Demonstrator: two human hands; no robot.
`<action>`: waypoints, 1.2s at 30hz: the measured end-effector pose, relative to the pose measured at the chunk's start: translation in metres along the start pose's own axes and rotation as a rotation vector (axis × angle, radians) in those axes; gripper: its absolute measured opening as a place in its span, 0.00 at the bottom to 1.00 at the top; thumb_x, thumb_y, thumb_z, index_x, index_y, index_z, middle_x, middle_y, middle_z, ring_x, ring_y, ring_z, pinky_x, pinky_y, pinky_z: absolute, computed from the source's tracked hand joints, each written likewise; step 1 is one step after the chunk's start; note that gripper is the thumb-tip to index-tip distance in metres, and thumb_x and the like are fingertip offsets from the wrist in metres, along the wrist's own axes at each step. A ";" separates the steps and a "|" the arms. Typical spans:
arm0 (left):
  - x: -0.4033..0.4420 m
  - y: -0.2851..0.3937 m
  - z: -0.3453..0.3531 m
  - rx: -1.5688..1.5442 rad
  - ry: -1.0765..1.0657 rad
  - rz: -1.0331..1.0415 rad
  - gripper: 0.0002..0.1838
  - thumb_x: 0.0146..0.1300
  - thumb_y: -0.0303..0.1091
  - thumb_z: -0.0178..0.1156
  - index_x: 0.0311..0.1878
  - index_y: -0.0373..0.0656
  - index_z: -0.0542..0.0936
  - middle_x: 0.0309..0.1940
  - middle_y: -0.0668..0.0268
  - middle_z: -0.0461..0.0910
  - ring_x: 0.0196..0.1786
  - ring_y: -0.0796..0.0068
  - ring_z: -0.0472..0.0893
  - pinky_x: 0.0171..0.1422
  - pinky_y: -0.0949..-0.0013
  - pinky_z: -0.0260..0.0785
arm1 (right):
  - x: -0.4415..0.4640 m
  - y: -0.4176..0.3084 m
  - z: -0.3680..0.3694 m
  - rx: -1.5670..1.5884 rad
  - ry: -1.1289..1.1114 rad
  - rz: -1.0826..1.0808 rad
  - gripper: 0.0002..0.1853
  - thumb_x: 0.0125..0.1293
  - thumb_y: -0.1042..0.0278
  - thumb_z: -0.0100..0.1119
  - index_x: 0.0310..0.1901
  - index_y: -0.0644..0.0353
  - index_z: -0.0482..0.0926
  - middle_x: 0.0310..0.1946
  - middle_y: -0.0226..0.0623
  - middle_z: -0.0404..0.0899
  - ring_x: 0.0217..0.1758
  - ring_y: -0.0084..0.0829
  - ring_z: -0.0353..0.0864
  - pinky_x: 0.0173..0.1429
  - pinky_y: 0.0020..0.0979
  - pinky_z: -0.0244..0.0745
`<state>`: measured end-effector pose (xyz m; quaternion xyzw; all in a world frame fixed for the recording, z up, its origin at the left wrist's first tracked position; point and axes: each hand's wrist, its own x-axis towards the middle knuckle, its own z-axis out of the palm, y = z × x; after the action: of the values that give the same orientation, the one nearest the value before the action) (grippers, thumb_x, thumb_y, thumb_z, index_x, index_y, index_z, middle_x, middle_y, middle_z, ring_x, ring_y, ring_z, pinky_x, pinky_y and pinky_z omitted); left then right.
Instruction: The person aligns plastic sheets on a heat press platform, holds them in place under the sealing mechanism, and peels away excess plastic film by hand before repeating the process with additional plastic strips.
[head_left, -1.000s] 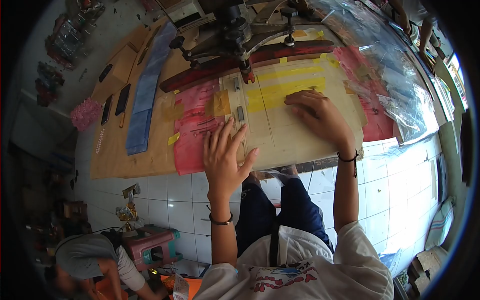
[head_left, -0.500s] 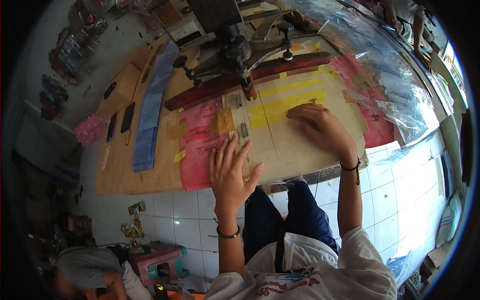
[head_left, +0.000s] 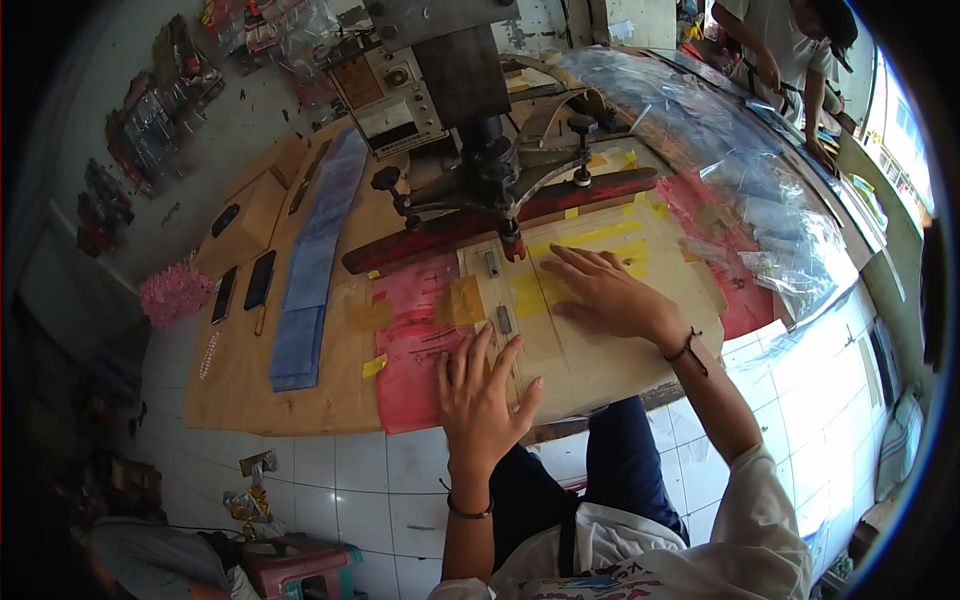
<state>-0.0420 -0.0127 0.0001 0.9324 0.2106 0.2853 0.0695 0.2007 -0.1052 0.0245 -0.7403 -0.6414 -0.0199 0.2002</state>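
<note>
My left hand [head_left: 482,402] lies with fingers spread at the near edge of the tan board [head_left: 570,365], where it meets a red sheet [head_left: 408,330]. Its fingertips are close to a small metal piece [head_left: 504,320]; a second metal piece [head_left: 491,264] sits farther back. My right hand [head_left: 622,302] is laid flat over the board, fingers stretched toward the yellow strips [head_left: 632,255]. It holds nothing. Above the board hangs a machine head with a long red bar [head_left: 425,238] and a red tip [head_left: 513,245], just beyond my right fingertips.
Left on the table are a folded blue sheet stack [head_left: 305,290], two phones [head_left: 259,278], a cardboard box [head_left: 245,228] and a pink bundle [head_left: 175,290]. Clear plastic sheets [head_left: 740,170] cover the right. People are at upper right [head_left: 800,55] and lower left [head_left: 150,555], near a stool [head_left: 300,572].
My right hand has slid left across the board, nearer the red tip. The left hand stays at about the same spot on the board. The camera view has tilted upward.
</note>
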 end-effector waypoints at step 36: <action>-0.006 -0.016 -0.009 -0.209 -0.079 0.188 0.17 0.62 0.58 0.69 0.51 0.69 0.92 0.73 0.56 0.72 0.75 0.52 0.68 0.80 0.37 0.49 | 0.040 0.023 0.004 -0.037 -0.038 0.208 0.30 0.69 0.39 0.65 0.62 0.52 0.80 0.59 0.41 0.79 0.70 0.45 0.72 0.73 0.49 0.64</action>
<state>-0.0567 -0.0007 0.0006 0.9463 0.0884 0.2741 0.1471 0.2290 -0.0682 0.0266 -0.8068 -0.5643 0.0031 0.1751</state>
